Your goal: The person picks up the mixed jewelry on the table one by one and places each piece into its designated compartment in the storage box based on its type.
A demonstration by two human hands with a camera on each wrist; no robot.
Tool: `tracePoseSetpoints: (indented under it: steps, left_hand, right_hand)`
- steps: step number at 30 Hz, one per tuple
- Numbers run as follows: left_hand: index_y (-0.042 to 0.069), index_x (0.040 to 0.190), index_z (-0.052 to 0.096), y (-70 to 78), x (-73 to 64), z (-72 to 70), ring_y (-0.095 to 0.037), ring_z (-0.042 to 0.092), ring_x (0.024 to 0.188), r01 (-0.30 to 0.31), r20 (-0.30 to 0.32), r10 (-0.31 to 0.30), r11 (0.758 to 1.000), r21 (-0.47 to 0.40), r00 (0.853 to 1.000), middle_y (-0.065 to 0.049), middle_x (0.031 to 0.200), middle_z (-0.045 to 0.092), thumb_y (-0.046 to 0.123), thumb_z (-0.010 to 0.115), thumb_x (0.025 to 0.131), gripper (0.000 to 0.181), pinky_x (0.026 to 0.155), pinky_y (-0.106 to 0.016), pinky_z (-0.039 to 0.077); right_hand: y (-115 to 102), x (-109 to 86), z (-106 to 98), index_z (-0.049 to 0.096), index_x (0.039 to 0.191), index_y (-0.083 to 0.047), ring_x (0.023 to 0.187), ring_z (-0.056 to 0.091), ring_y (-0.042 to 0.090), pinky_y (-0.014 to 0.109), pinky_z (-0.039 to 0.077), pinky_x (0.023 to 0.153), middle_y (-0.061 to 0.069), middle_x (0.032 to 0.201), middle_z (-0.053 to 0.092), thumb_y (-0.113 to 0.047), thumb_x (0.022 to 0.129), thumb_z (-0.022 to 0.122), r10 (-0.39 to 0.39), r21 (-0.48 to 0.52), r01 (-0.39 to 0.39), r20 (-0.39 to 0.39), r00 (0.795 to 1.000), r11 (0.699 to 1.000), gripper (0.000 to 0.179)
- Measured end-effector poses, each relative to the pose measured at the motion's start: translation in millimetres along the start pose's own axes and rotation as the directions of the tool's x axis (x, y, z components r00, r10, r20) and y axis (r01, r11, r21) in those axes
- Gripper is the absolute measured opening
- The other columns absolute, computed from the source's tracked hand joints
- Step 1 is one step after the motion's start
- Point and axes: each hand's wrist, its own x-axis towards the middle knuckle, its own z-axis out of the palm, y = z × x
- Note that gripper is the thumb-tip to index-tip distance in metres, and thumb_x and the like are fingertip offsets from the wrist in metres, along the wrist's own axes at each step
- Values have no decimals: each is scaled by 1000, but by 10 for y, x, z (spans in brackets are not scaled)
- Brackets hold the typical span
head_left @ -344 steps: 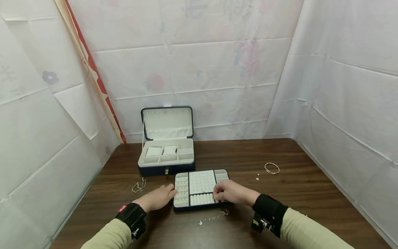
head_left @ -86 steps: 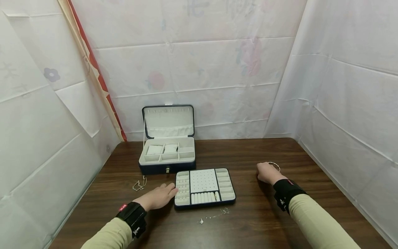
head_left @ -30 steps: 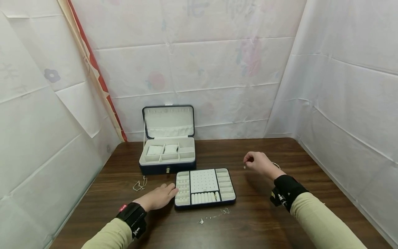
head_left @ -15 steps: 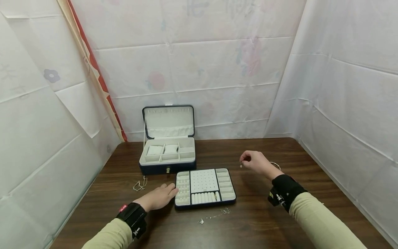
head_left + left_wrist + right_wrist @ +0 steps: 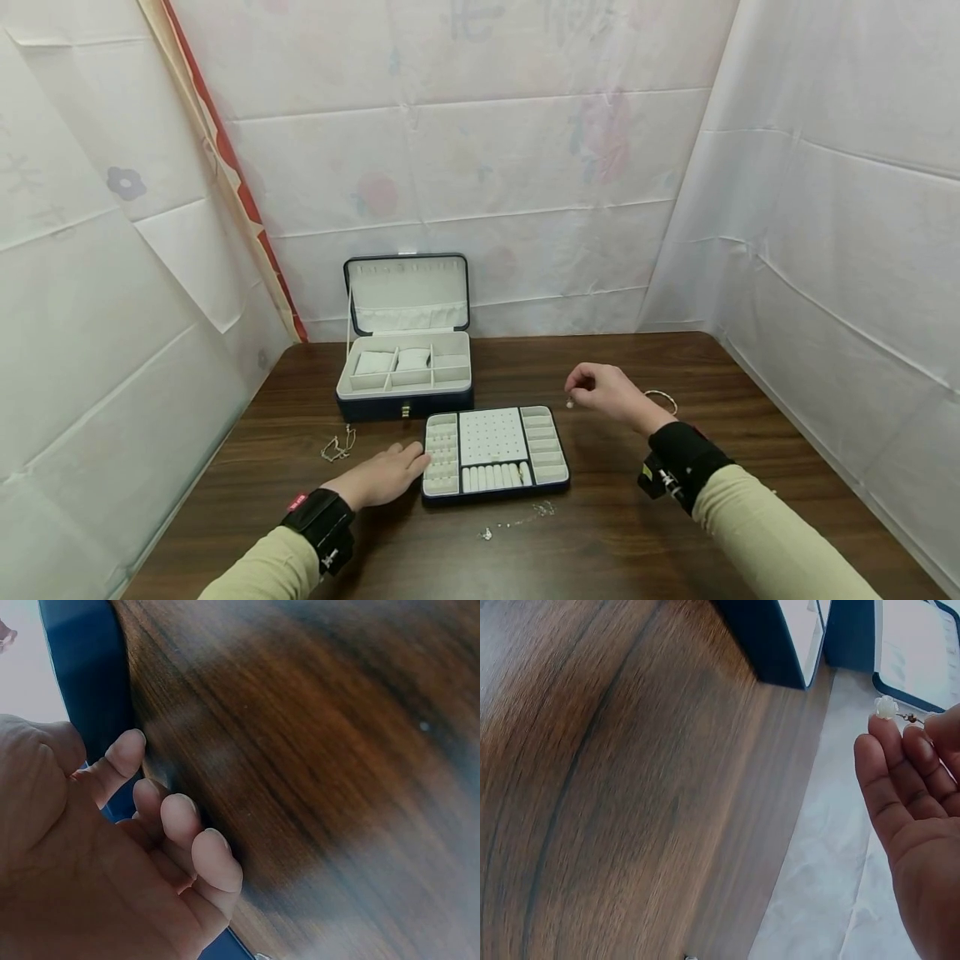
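My right hand (image 5: 604, 392) pinches a small drop earring (image 5: 570, 403) between thumb and fingers, held in the air right of the tray. Up close in the right wrist view the earring (image 5: 886, 707) has a white flower-shaped bead on a thin metal link. My left hand (image 5: 382, 473) rests at the left edge of the jewelry tray (image 5: 491, 439), its fingers loosely bent against the blue side. The tray has ring rolls in front, a dotted pad in the middle and small compartments at both sides. A gold-coloured ring (image 5: 521, 473) sits among the rolls near their right end.
Behind the tray stands an open jewelry box (image 5: 405, 406) with white compartments and a raised lid. A bangle (image 5: 661, 402) lies right, beyond my right wrist. A chain bracelet (image 5: 339, 444) lies left; a fine necklace (image 5: 525, 518) lies in front of the tray.
My right hand left the ring rolls, went right and took the earring off the table. Over the last second it has drifted left toward the tray with it. My left hand has stayed put.
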Motion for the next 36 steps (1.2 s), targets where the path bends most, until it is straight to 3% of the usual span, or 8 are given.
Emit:
tracePoseSetpoints:
  steps: [12, 21, 36]
  left_hand:
    - [18, 121, 56, 9, -7, -2, -34, 56, 119, 2, 0, -2, 1000, 0, 1000, -15, 123, 57, 40, 39, 110, 31, 98, -57, 44]
    - [17, 121, 56, 1, 5, 7, -37, 56, 122, -5, -5, 5, 1000, 0, 1000, -16, 124, 57, 40, 38, 111, 31, 100, -58, 43]
    - [19, 116, 56, -7, 1, 10, -37, 56, 119, -6, -9, 6, 1000, 3, 1000, -14, 120, 56, 42, 38, 110, 30, 97, -58, 44]
  right_hand:
    - [-105, 28, 96, 68, 106, -10, 87, 62, 19, 37, 51, 77, 4, 98, 66, -9, 100, 60, -15, 61, 12, 44, 999, 998, 9]
    - [-140, 38, 151, 69, 109, -7, 90, 67, 19, 38, 53, 80, 12, 103, 69, -11, 103, 61, -30, 74, 25, 68, 997, 997, 11]
    - [-177, 36, 250, 69, 111, -6, 89, 65, 15, 36, 52, 80, 2, 98, 70, -12, 103, 60, -73, 38, 69, 121, 990, 997, 14]
